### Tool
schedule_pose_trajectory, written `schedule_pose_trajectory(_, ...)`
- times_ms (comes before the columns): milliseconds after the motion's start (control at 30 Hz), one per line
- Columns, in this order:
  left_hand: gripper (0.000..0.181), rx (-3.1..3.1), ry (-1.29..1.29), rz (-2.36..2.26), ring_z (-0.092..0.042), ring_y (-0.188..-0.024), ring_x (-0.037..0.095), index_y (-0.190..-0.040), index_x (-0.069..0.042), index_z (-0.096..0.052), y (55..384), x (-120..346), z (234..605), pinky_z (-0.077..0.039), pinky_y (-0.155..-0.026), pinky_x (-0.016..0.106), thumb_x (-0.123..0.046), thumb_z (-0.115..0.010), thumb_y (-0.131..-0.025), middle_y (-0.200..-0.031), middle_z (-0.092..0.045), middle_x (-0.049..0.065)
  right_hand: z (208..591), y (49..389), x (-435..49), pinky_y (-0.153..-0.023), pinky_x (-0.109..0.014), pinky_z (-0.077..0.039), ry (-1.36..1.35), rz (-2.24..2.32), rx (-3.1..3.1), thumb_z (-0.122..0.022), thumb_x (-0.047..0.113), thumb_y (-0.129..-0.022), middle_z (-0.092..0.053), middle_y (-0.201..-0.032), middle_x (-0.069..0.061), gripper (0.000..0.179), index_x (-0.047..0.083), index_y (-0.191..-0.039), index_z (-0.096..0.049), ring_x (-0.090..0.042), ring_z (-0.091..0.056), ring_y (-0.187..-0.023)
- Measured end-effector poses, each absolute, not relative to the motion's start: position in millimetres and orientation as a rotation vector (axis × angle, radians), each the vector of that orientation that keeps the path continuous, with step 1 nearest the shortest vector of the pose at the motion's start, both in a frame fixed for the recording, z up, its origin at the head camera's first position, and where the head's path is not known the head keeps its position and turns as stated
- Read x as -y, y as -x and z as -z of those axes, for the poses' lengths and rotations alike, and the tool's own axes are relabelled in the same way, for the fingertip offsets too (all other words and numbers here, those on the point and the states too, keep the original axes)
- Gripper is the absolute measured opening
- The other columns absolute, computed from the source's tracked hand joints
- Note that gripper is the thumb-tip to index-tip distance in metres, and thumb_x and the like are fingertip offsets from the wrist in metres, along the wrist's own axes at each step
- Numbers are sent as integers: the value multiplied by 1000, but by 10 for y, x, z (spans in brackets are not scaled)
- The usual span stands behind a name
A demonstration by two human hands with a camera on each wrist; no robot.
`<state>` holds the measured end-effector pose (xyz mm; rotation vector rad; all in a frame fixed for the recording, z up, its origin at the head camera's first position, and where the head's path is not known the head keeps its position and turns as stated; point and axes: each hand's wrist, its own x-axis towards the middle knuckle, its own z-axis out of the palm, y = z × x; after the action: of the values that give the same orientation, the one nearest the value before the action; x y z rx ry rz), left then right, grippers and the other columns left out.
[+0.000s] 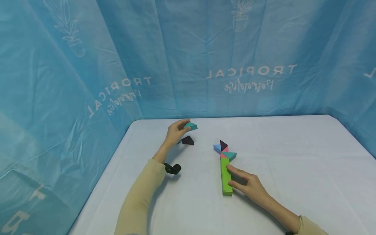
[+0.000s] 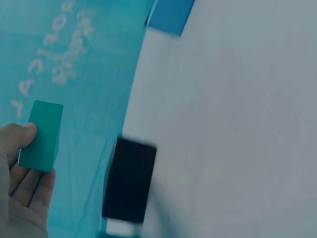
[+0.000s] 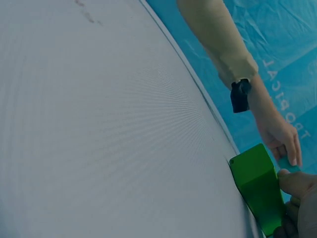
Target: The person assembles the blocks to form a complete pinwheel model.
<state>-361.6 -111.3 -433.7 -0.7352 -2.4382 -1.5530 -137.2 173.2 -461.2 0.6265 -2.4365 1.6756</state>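
Held up near the far left of the table, a teal triangular block [image 1: 191, 126] is pinched between thumb and fingers of my left hand [image 1: 175, 131]; the left wrist view shows its flat face [image 2: 41, 136]. Below that hand lies a black block [image 1: 187, 140], and a teal piece [image 1: 178, 142] is partly hidden behind the hand. My right hand [image 1: 253, 188] rests beside a column of green blocks [image 1: 226, 178], with index finger and thumb touching its right side. At the column's far end lie a teal triangle [image 1: 229, 155], pink pieces [image 1: 225, 149], a blue piece [image 1: 217, 148] and a black triangle [image 1: 223, 145].
A white cloth covers the table [image 1: 188, 202]. Blue printed curtains [image 1: 191, 58] stand along its back and sides. A black wrist device [image 1: 172, 168] sits on the left wrist.
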Motion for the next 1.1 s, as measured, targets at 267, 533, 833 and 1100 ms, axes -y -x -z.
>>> schedule_pose_trajectory(267,38,2418,970,1547,-56,-113,31,-126,4,-56,3270,813,4242,-49,-91,31,-6,-63,-91,-125,-58,19,4603,1375,-1738,-98,-12,-29,-613,-1664,2454,-72,7,-84,-49,-135,-17,51,-3,-131,-53,-35,-41,-127)
schedule_pose_trajectory(533,37,2464,1129,1549,-54,-114,38,-125,11,-54,2989,658,4210,-47,-93,40,0,-61,-91,-124,-56,24,4808,1448,-1777,-99,-14,-30,-600,-1631,2466,-72,12,-84,-50,-137,-8,52,4,-133,-54,-30,-42,-127)
schedule_pose_trajectory(833,35,2518,1167,1519,-54,-114,38,-123,11,-55,2906,609,4367,-47,-93,43,3,-61,-90,-122,-56,27,4934,1512,-1818,-100,-17,-31,-619,-1643,2452,-72,24,-84,-50,-137,1,54,11,-134,-55,-21,-42,-128)
schedule_pose_trajectory(1100,36,2617,1048,1407,-57,-113,17,-125,-1,-60,3076,600,4782,-47,-89,19,-10,-66,-90,-122,-62,8,4609,1377,-1731,-98,-12,-30,-609,-1665,2448,-72,6,-83,-50,-134,-16,51,-3,-130,-54,-35,-42,-126)
